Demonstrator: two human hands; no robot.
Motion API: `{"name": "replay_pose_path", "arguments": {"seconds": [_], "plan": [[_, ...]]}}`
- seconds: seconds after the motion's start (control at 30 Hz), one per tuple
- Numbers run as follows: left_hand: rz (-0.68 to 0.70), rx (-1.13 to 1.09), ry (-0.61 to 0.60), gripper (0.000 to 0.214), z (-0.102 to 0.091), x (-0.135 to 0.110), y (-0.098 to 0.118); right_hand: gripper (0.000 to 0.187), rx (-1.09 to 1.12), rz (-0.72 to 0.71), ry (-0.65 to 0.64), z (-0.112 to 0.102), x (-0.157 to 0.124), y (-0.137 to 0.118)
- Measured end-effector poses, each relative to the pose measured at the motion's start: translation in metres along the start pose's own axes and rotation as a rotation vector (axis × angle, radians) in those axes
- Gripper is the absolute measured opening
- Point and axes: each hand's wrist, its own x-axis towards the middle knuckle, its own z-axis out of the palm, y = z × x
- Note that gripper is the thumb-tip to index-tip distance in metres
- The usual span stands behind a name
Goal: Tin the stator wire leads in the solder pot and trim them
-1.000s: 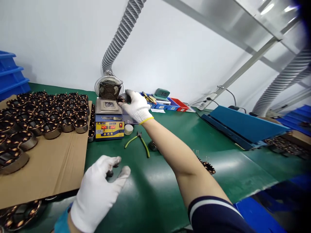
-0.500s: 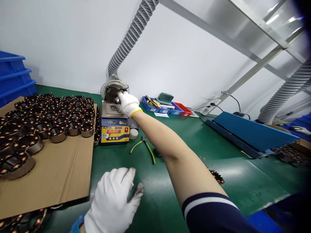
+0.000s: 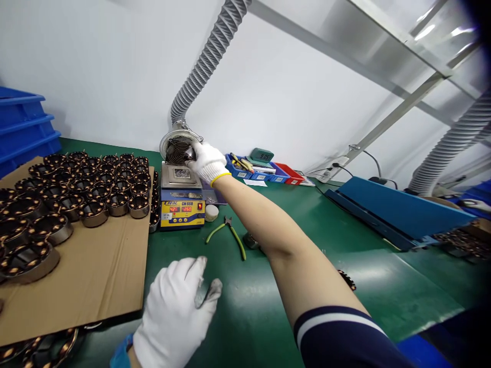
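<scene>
My right hand (image 3: 208,161), in a white knit glove with a yellow cuff edge, reaches over the solder pot (image 3: 181,176). Its fingers are closed on a curved, shiny metal part (image 3: 191,153) that looks like a stator, mostly hidden by the glove. Behind it is a round fume intake (image 3: 177,151) with a dark spiral grille. The pot sits on a yellow and blue control unit (image 3: 182,212) with lit red digits. My left hand (image 3: 174,309), also gloved in white, hovers low over the green bench, thumb and fingers apart and holding nothing.
Many copper-wound stators (image 3: 94,210) stand on a cardboard sheet (image 3: 107,266) at the left. Green-handled cutters (image 3: 232,232) lie open on the bench near a small round tub (image 3: 211,212). Small bins (image 3: 278,174), a clock (image 3: 262,155) and a blue sloped panel (image 3: 399,207) are farther right.
My right hand has lifted a little from the solder pot and shifted slightly right with the metal part. My left hand has drifted slightly left and stays open.
</scene>
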Motion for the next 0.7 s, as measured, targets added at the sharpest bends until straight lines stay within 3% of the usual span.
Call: {"name": "replay_pose_path", "arguments": {"seconds": [0.1, 0.17, 0.3, 0.4, 0.5, 0.57, 0.67, 0.7], "plan": [[-0.16, -0.112, -0.003, 0.04, 0.0, 0.004, -0.004, 0.052, 0.229, 0.079, 0.054, -0.019, -0.017, 0.0], [-0.352, -0.273, -0.041, 0.048, 0.0, 0.007, -0.005, 0.055, 0.445, 0.107, 0.05, -0.028, -0.039, -0.005], [-0.681, -0.585, -0.083, 0.061, 0.0, 0.01, -0.006, 0.071, 0.804, 0.227, -0.086, -0.025, -0.106, -0.027], [-0.75, -0.685, 0.016, 0.055, -0.003, 0.011, -0.006, 0.079, 0.935, 0.265, -0.248, -0.013, -0.163, -0.046], [-0.848, -0.703, 0.127, 0.048, -0.008, 0.014, -0.006, 0.071, 1.054, 0.111, -0.336, -0.005, -0.202, -0.054], [-0.877, -0.721, 0.161, 0.047, -0.014, 0.018, -0.006, 0.05, 1.196, 0.015, -0.383, -0.005, -0.21, -0.052], [-0.82, -0.908, 0.093, 0.051, -0.02, 0.023, -0.007, 0.057, 1.374, 0.005, -0.557, -0.009, -0.206, -0.044], [-0.782, -0.977, 0.045, 0.052, -0.021, 0.024, -0.008, 0.057, 1.361, 0.019, -0.548, -0.011, -0.202, -0.042]]}}
